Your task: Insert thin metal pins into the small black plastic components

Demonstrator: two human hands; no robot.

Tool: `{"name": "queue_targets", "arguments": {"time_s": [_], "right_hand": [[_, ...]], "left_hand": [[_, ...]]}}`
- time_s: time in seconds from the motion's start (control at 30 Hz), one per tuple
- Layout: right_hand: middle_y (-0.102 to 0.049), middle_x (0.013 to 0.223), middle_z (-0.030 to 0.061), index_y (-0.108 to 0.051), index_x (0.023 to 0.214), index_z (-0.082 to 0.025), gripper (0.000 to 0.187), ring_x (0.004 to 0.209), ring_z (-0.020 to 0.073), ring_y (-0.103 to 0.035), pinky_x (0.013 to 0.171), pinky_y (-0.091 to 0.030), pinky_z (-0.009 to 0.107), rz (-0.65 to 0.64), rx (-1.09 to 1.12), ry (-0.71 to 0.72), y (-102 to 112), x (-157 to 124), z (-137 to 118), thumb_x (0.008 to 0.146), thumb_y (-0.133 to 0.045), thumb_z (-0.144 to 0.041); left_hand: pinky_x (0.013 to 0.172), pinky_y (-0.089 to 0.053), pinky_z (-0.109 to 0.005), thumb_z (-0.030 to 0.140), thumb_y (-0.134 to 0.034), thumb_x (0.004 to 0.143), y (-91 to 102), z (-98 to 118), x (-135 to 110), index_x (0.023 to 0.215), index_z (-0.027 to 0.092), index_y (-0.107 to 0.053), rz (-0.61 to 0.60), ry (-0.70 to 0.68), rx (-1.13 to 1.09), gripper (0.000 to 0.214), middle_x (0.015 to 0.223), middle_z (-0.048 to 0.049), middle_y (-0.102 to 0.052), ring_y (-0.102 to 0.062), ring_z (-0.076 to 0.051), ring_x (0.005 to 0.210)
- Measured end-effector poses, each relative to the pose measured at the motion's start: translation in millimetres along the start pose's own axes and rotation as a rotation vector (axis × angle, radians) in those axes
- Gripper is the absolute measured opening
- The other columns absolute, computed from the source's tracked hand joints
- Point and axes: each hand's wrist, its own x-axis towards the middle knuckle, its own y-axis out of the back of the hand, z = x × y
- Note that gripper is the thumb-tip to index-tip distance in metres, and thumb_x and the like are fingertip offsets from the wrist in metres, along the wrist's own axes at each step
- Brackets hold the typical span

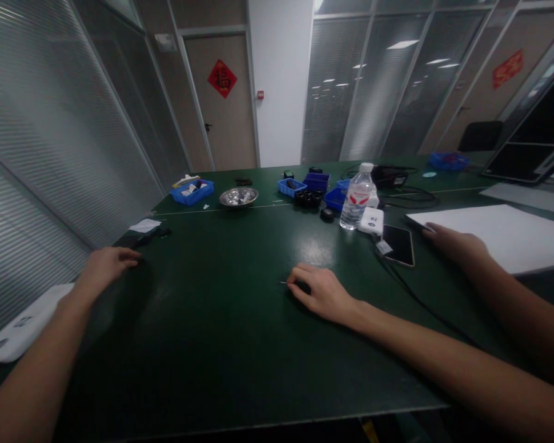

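Observation:
On the left side of the green table, my left hand (109, 266) rests with its fingers drawn together; a small dark thing shows at the fingertips, too unclear to name. Just beyond it lie dark pieces (153, 236) beside a white slip of paper (144, 226). Near the middle of the table, my right hand (321, 290) lies on its side, thumb and forefinger pinching a thin, light, needle-like piece (283, 283). Its tip points left, low over the tabletop.
A co-worker's hand (457, 241) is at the edge of a white sheet (503, 231). Nearby are a water bottle (356, 200), a phone (398, 245), a white box (372, 220) and a cable (410, 289). Farther back stand a metal bowl (239, 205) and blue trays (192, 195).

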Motion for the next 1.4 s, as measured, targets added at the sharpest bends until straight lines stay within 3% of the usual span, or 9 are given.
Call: {"name": "queue_targets", "arguments": {"time_s": [0.33,0.67,0.83,1.1,1.4], "right_hand": [[-0.065,0.098,0.0032,-0.065,0.101,-0.02,0.01,0.078,0.0153,-0.062,0.069,-0.045,0.028,-0.001,-0.015,0.005,-2,0,2,0.098,-0.056,-0.024],[-0.066,0.098,0.0029,-0.065,0.101,-0.02,0.01,0.077,0.0147,-0.061,0.068,-0.044,0.027,-0.007,-0.012,0.008,0,0,2,0.098,-0.057,-0.025],[-0.066,0.1,0.0038,-0.065,0.103,-0.02,0.012,0.078,0.0154,-0.061,0.068,-0.046,0.028,-0.021,0.001,0.001,2,0,0,0.099,-0.055,-0.025],[-0.066,0.1,0.0034,-0.065,0.103,-0.021,0.011,0.079,0.0157,-0.061,0.069,-0.045,0.028,-0.021,-0.01,0.007,-1,0,3,0.099,-0.056,-0.026],[-0.066,0.101,0.0039,-0.065,0.104,-0.02,0.012,0.079,0.0154,-0.062,0.068,-0.045,0.028,-0.02,0.003,0.018,1,0,2,0.1,-0.055,-0.026]], "left_hand": [[0.087,-0.048,-0.033,0.033,-0.06,0.087,-0.8,7,-5,0.122,0.018,-0.074,-0.04,-0.006,0.127,0.041,0.125,-0.0089,-0.073,-0.068,-0.028,0.103],[0.087,-0.047,-0.031,0.033,-0.06,0.088,1.3,6,-6,0.121,0.017,-0.074,-0.037,0.01,0.109,0.039,0.117,-0.0075,-0.076,-0.069,-0.026,0.099],[0.079,-0.048,-0.029,0.038,-0.064,0.084,5.4,6,-8,0.113,0.019,-0.077,-0.047,0.057,0.074,0.037,0.107,-0.0056,-0.078,-0.069,-0.025,0.093],[0.079,-0.047,-0.028,0.046,-0.067,0.083,5.1,5,-8,0.108,0.018,-0.079,-0.051,0.125,-0.039,0.038,0.107,-0.0067,-0.078,-0.068,-0.025,0.095],[0.082,-0.057,-0.03,0.045,-0.077,0.072,-1.4,-16,-2,0.116,0.01,-0.074,-0.155,0.193,-0.353,0.056,0.113,-0.0138,-0.076,-0.071,-0.025,0.096]]}}
